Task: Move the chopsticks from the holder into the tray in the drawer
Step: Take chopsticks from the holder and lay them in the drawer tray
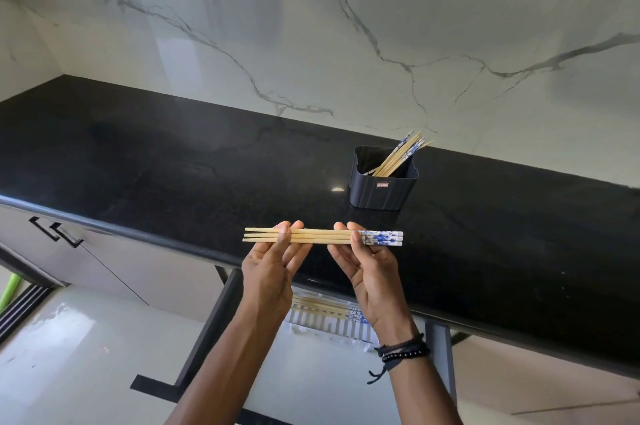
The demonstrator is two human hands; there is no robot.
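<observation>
1. Three chopsticks (322,237) lie flat and sideways in the air, above the front edge of the black counter (173,165). Their long way runs left to right.
2. They are pale wood. The right ends are white with blue patterns. The left ends are plain and thin.
3. The left hand (273,262) pinches the plain part with thumb and fingers closed on the sticks. The right hand (367,262) pinches near the blue part the same way.
4. The white tray (329,324) in the open drawer (211,324) sits right below the hands. Some chopsticks already lie in it, pointing the same way. So I think the sticks only need to go straight down.
5. More chopsticks lean in the dark square holder (381,187), farther back on the counter, nearer the right hand.
</observation>
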